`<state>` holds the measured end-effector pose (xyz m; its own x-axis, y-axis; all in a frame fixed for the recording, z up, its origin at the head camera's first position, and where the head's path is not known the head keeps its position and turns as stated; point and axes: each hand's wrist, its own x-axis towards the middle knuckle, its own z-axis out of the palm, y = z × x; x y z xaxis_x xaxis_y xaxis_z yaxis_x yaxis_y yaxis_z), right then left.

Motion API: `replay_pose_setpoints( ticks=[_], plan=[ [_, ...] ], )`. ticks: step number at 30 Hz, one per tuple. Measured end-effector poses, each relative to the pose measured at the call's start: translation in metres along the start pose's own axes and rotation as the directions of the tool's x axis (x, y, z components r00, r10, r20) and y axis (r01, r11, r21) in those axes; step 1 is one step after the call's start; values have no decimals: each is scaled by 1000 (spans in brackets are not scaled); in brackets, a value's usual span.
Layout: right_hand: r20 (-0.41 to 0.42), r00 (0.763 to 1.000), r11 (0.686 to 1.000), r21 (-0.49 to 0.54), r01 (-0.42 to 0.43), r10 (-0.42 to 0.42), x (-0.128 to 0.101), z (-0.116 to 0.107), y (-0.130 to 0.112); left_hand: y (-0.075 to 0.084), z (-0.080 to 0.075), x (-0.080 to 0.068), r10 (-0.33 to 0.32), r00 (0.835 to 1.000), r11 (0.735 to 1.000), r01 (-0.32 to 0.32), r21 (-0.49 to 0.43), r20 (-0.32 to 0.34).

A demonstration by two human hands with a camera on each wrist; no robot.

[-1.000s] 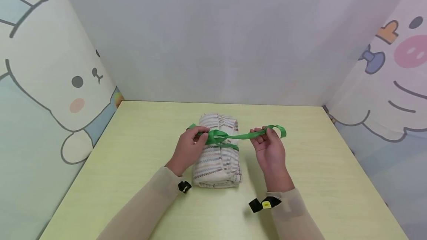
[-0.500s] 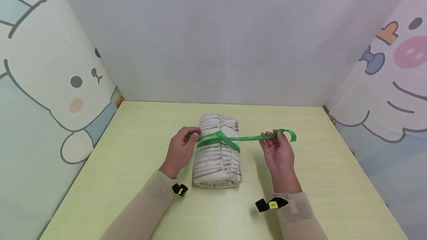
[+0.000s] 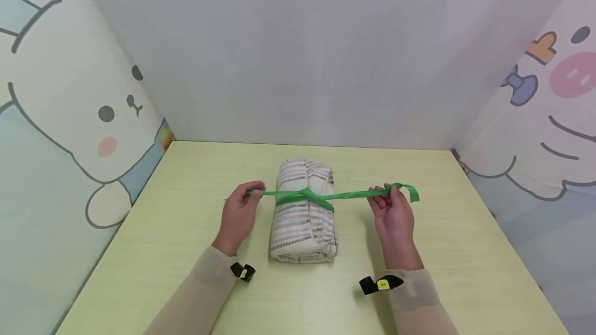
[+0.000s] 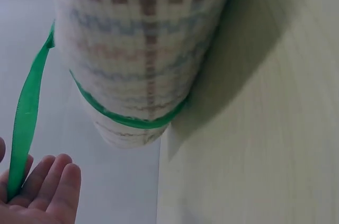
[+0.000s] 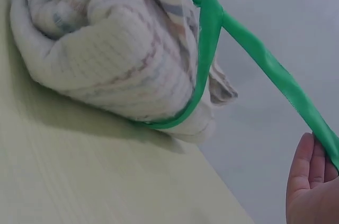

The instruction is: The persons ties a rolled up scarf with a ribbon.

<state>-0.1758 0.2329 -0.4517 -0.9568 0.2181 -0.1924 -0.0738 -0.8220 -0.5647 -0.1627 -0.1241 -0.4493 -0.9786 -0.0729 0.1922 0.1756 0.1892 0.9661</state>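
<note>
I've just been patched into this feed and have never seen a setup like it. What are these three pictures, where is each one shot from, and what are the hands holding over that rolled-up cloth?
No machine here: a person works with two bare hands and wears three cameras. The wide picture comes from a camera on the head, looking down at a pale yellow-green table boxed in by cartoon-printed walls. The other two come from cameras on the wrists, so they show close, tilted views of the same things.

On the table lies a rolled striped towel. A green ribbon goes round its middle and crosses on top. The left hand pinches one ribbon end, the right hand pinches the other, and both ends run out sideways, nearly straight, clear of the table. In the wrist views you see the ribbon band around the roll and a strip running to the fingers.
</note>
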Motion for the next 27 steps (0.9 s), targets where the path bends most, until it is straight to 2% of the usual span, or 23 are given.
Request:
replay_pose_setpoints(
  ticks=[8,14,16,18,20,23,25,27],
  plan=[
    [-89,996,999,-48,-5,1,5,-5,-4,-10,-12,-5,-75,995,992,67,-105,-72],
    [-122,992,997,-54,-50,43,6,-5,-9,-12,-16,-6,-87,991,979,65,-195,-106],
    [-141,988,996,-54,-73,65,8,-4,-10,-13,-17,-5,-97,990,965,69,-251,-102],
    [-158,982,994,-12,-108,105,9,-5,-11,-15,-19,-5,-128,988,931,90,-353,-86],
    [-163,972,984,80,-156,168,12,-6,-14,-16,-20,-3,-160,985,875,111,-472,-65],
    [-150,956,949,233,-214,252,16,-9,-16,-16,-22,-1,-214,975,785,135,-605,-60],
    [-137,948,925,296,-237,286,17,-10,-16,-17,-24,0,-240,968,754,139,-642,-73],
    [-135,948,921,310,-236,288,18,-10,-17,-18,-26,2,-272,958,738,148,-658,-90]
  ],
)
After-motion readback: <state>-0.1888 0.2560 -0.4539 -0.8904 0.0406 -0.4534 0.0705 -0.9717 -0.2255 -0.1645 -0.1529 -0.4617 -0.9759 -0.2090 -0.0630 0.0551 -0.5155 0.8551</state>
